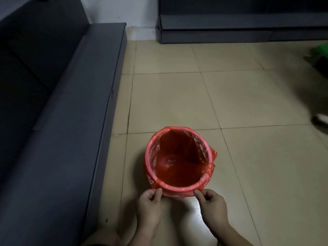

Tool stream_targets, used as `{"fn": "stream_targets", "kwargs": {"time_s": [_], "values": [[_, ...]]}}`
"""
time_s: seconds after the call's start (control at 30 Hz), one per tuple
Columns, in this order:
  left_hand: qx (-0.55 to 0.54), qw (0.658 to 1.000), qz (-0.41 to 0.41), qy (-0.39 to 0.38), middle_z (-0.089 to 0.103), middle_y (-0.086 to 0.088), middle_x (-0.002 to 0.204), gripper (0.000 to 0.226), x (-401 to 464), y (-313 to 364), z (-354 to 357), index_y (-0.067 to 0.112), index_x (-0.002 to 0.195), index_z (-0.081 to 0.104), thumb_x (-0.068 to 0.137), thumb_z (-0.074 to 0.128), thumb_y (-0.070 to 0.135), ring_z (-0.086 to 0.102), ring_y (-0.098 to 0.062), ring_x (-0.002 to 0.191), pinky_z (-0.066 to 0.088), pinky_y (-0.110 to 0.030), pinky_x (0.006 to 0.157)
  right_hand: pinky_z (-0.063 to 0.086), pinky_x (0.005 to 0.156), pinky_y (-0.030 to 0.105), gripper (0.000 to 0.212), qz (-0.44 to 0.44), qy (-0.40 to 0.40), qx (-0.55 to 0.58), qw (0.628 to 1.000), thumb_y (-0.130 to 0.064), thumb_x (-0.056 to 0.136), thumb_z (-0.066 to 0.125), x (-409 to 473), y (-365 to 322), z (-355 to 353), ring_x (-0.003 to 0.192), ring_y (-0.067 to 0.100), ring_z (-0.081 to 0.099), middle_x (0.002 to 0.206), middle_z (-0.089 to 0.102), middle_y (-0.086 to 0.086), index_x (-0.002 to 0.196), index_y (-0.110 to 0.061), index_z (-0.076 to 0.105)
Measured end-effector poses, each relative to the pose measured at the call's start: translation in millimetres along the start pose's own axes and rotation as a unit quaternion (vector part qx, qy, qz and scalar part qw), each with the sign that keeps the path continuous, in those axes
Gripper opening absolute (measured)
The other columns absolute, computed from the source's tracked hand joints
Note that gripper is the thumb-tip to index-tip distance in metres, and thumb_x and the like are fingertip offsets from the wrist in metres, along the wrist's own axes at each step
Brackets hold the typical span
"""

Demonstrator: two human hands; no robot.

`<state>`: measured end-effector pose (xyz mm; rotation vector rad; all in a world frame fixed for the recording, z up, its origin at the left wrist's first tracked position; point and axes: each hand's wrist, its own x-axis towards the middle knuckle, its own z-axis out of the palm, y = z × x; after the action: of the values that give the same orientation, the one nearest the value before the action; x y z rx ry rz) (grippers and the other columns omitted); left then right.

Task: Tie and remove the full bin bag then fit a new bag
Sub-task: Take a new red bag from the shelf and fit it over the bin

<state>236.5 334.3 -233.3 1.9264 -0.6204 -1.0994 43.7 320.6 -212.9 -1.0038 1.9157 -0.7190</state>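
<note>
Beige floor tiles (pixel 177 96) fill most of what I see from the head camera, dim and shiny near the bottom. On the floor, just in front of the hands, stands the bin (pixel 177 189), round and pink-rimmed. I see a red bag (pixel 177 167) lining it, its edge folded over the rim and bunched loosely on the bin's right side. Inside, the bag looks slack and creased; I cannot make out anything lying in it.

My left hand (pixel 150 205) pinches the folded bag edge at the near-left of the rim, thumb and fingertips closed on the plastic. My right hand (pixel 211 205) pinches the same edge at the near-right. Both forearms are cut off by the bottom border.

Along the left runs a dark grey sofa (pixel 53 121), mostly in shadow. At the top right sits a dark unit (pixel 230 29), its upper part out of view. At the far right edge I see something green (pixel 322 50) and a pale blurred shape (pixel 322 118), both too cropped to identify.
</note>
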Motion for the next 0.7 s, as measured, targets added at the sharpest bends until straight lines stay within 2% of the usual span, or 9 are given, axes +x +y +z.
{"fn": "stream_targets", "kwargs": {"time_s": [0.17,0.27,0.3,0.37,0.43,0.5,0.57,0.6,0.7], "values": [[0.009,1.0,-0.016,-0.01,0.067,0.003,0.057,0.021,8.2,-8.3,1.4,0.019,0.069,0.066,0.089,0.074,0.022,0.056,-0.013,0.058,0.044,-0.034,0.062,0.038,0.056,0.034,0.032,-0.016,-0.043,-0.022,0.999,-0.029,0.085,0.077,6.2,1.5,-1.1,0.049,0.013,0.046,0.049,0.057,-0.008,0.059,-0.019,0.062],[-0.023,0.998,-0.056,-0.003,0.073,0.0,0.07,0.016,10.5,-0.2,-2.6,0.016,0.076,0.069,0.085,0.075,0.004,0.065,-0.019,0.072,0.048,-0.032,0.066,0.049,0.068,0.036,0.014,0.006,-0.061,-0.027,0.998,-0.029,0.081,0.08,7.1,-3.9,-11.1,0.062,0.012,0.061,0.063,0.07,-0.009,0.071,-0.024,0.072],[-0.047,0.996,-0.072,0.019,0.073,-0.005,0.081,0.018,11.8,6.5,-6.9,0.013,0.088,0.069,0.083,0.074,-0.004,0.065,-0.021,0.078,0.047,-0.031,0.067,0.053,0.075,0.038,0.006,0.011,-0.045,-0.02,0.999,-0.027,0.081,0.08,8.3,-6.1,-17.5,0.07,0.013,0.066,0.071,0.074,-0.008,0.079,-0.026,0.074],[-0.079,0.99,-0.072,0.094,0.067,-0.009,0.098,0.035,20.9,23.4,-20.6,0.008,0.111,0.065,0.082,0.071,-0.01,0.061,-0.019,0.082,0.043,-0.029,0.069,0.053,0.089,0.046,0.013,0.005,0.029,0.004,1.0,-0.022,0.082,0.077,15.9,-14.0,-33.5,0.086,0.019,0.068,0.087,0.073,-0.006,0.09,-0.029,0.071],[-0.073,0.99,-0.03,0.121,0.068,-0.003,0.105,0.036,32.8,44.6,-34.8,0.013,0.121,0.064,0.087,0.07,0.002,0.062,-0.013,0.086,0.046,-0.025,0.073,0.047,0.096,0.053,0.012,-0.023,0.104,-0.003,0.994,-0.031,0.085,0.074,29.5,-31.4,-46.9,0.093,0.02,0.065,0.097,0.069,-0.006,0.095,-0.031,0.067],[-0.038,0.996,0.005,0.078,0.07,0.003,0.109,0.033,44.1,66.4,-41.5,0.018,0.125,0.066,0.092,0.07,0.021,0.065,-0.013,0.096,0.049,-0.028,0.084,0.044,0.099,0.052,0.017,-0.061,0.124,-0.051,0.989,-0.05,0.086,0.069,46.3,-52.4,-53.0,0.088,0.009,0.062,0.101,0.066,-0.01,0.097,-0.036,0.067],[-0.007,0.999,0.02,0.036,0.073,0.006,0.106,0.034,53.3,80.6,-39.8,0.016,0.123,0.069,0.092,0.07,0.029,0.067,-0.012,0.097,0.052,-0.029,0.086,0.041,0.1,0.049,0.02,-0.083,0.099,-0.107,0.986,-0.059,0.083,0.067,60.6,-71.0,-52.4,0.081,0.0,0.057,0.097,0.065,-0.014,0.094,-0.043,0.069],[0.001,0.999,0.022,0.028,0.074,0.01,0.098,0.031,56.7,84.0,-37.4,0.016,0.119,0.072,0.091,0.071,0.03,0.068,-0.009,0.092,0.053,-0.027,0.081,0.04,0.101,0.048,0.019,-0.084,0.081,-0.123,0.986,-0.06,0.082,0.068,66.2,-75.4,-50.7,0.08,-0.002,0.057,0.095,0.067,-0.015,0.093,-0.044,0.07],[-0.026,1.0,-0.004,0.006,0.074,0.02,0.068,0.016,65.4,80.7,-30.5,0.018,0.102,0.077,0.089,0.074,0.027,0.068,0.004,0.072,0.048,-0.016,0.063,0.047,0.099,0.048,0.025,-0.071,0.045,-0.095,0.992,-0.049,0.082,0.074,80.1,-71.0,-46.5,0.09,0.01,0.069,0.094,0.077,-0.01,0.098,-0.031,0.079]]}}
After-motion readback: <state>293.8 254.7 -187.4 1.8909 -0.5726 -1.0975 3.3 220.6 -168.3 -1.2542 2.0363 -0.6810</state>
